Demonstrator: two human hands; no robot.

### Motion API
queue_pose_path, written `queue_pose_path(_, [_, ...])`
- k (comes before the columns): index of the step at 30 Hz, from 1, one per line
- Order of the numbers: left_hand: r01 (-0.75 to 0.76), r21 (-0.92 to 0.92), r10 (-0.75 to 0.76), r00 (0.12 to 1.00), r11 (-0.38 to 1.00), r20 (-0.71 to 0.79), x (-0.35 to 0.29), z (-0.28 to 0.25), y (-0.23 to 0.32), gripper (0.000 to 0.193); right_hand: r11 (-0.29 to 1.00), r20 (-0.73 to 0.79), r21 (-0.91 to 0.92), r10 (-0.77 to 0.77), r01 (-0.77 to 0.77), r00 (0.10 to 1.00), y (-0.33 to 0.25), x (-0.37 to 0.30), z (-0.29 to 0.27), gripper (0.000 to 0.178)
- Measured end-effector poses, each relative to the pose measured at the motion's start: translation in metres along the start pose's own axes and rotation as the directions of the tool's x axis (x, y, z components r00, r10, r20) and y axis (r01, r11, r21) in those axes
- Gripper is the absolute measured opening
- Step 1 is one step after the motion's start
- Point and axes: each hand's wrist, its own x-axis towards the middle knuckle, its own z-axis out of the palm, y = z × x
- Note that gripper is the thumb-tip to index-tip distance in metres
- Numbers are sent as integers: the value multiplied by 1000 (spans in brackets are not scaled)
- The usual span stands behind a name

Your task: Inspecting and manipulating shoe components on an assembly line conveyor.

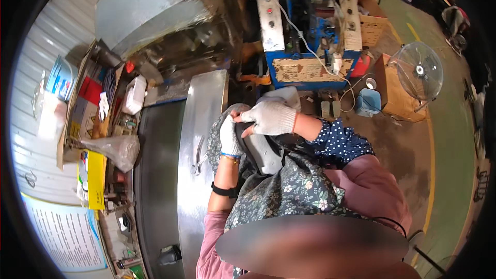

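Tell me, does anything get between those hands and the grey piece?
Apart from the white gloves, nothing visible does: the left hand and right hand are both at the upper end of the grey piece.

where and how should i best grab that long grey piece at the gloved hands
Likely across its uncovered lower end, coming from the wearer's side: the long, narrow grey piece lies slanted over the apron, with the left hand and right hand at its upper end.

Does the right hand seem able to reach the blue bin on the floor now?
Probably not: the blue bin stands off to the right, while the right hand is occupied at the grey shoe-like piece.
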Motion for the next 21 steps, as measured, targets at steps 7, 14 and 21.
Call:
queue_pose_path(7, [-230,336,237,971,914,20,4,-19,-2,51,938,-84,267,250,-220,965,36,5,45,58])
queue_pose_path(14, [-60,672,226,961,738,-162,8,-69,8,42,884,123,335,301,-325,946,86,-44,138,26])
queue_pose_path(21, [-154,602,270,957,784,-106,0,-80,-5,42,598,443,376,556,-708,704,92,-14,158,61])
